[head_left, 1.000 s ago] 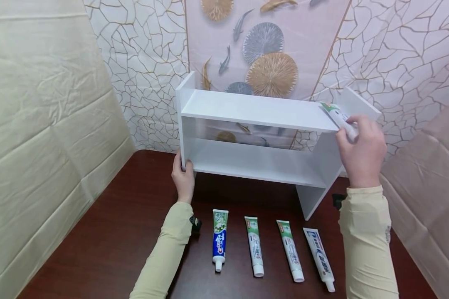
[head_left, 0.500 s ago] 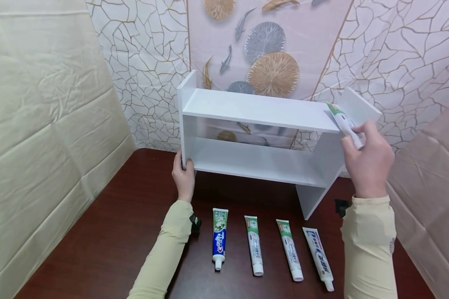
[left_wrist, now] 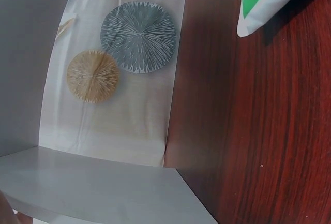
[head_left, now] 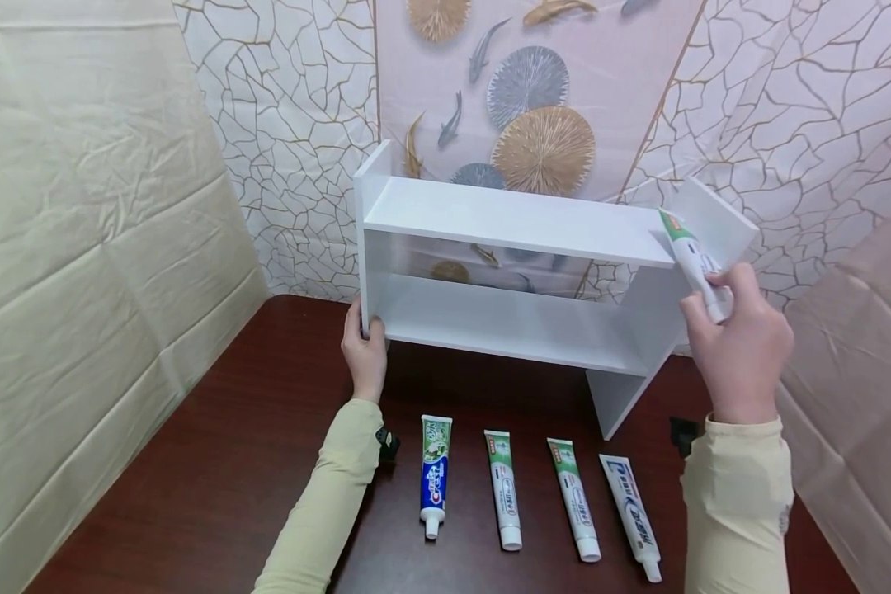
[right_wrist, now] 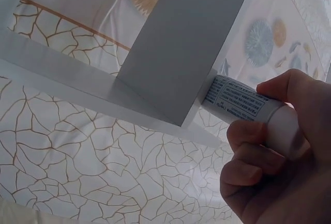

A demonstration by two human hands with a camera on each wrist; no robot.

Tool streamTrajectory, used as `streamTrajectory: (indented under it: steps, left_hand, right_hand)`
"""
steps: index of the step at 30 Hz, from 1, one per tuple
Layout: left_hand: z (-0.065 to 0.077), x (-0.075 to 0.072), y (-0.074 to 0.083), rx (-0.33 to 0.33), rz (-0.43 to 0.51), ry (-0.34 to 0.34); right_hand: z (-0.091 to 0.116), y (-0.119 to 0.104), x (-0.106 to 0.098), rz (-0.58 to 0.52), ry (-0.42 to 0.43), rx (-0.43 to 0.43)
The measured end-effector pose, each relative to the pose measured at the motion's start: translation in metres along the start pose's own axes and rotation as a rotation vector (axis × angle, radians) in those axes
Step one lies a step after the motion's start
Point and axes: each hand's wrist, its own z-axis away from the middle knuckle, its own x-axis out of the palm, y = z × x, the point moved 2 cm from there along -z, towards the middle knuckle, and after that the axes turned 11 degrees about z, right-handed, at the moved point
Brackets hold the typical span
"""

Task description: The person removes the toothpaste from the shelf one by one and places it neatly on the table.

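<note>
My right hand (head_left: 746, 351) pinches a white and green toothpaste tube (head_left: 694, 260) near its cap end. The tube's green tail lies over the right end of the shelf unit's top board, and in the right wrist view the tube (right_wrist: 240, 100) overlaps that board's front edge. At the left, my left hand (head_left: 364, 351) grips the lower part of the white shelf unit's (head_left: 505, 322) side panel, thumb in front and fingers partly hidden behind it. Only a bit of that hand shows in the left wrist view, beside the grey-looking panel (left_wrist: 93, 182).
Several toothpaste tubes lie in a row on the dark red table (head_left: 215, 462): a blue and green one (head_left: 436, 470), two green and white ones (head_left: 503, 491) (head_left: 574, 499), and a white and blue one (head_left: 631, 511). A patterned cloth (head_left: 297, 124) hangs behind the shelf.
My right hand has drawn back toward me and a little to the right, pulling the toothpaste tube along the top board toward its front edge. The left hand stays on the panel.
</note>
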Motion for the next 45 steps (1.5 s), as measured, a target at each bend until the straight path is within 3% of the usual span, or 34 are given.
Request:
streamTrajectory:
  steps: [6,14,20,34,45]
  left_hand:
    - [0.000,0.000,0.000,-0.002,-0.003,-0.005]
    - [0.000,0.001,0.004,-0.002,-0.004,-0.005]
    - [0.001,0.001,0.003,-0.029,-0.007,-0.005]
    - [-0.001,0.002,0.000,-0.007,0.006,-0.014]
    - [0.001,0.001,-0.001,-0.006,0.015,-0.021]
  right_hand:
    - [0.008,0.001,-0.006,0.057,0.005,-0.021]
    - [0.021,0.006,-0.012,0.053,0.027,-0.035]
    - [0.035,0.012,-0.013,0.037,0.082,-0.073]
    - [0.064,0.025,-0.020,0.042,0.159,-0.127]
    - [0.100,0.047,-0.012,0.015,0.095,-0.164]
